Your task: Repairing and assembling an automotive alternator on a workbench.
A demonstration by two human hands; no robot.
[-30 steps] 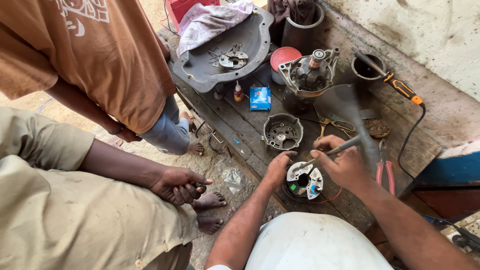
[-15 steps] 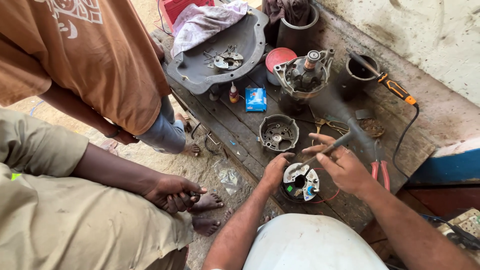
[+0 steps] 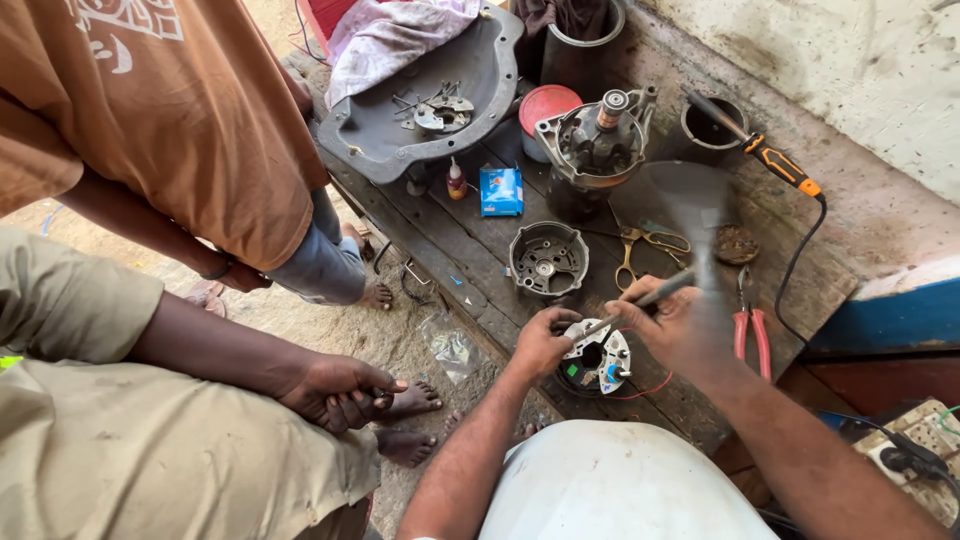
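The left hand [image 3: 540,343] is gripping the left edge of a round alternator end plate [image 3: 597,358], which is resting on the near part of the wooden workbench [image 3: 470,262]; the fingers are curled over its rim. The right hand [image 3: 672,322] is closing around the handle of a slim metal tool [image 3: 640,302], probably a screwdriver, whose tip is pointing down and left into the plate. The handle end is blurring, so its exact type cannot be confirmed.

Just beyond the plate, a round grey housing [image 3: 548,259] is lying open side up. Brass-handled scissors [image 3: 641,247] are lying to its right, and red-handled pliers [image 3: 751,335] are lying right of the right hand. An orange-handled soldering iron [image 3: 772,163] is resting at the far right. A rotor assembly [image 3: 598,137] is standing at the far centre, beside a red lid [image 3: 548,105]. A small blue box [image 3: 501,190] is lying left of the housing.

At the left, a seated person's hand [image 3: 335,390] is resting on a knee, and another person in an orange shirt [image 3: 190,110] is standing.
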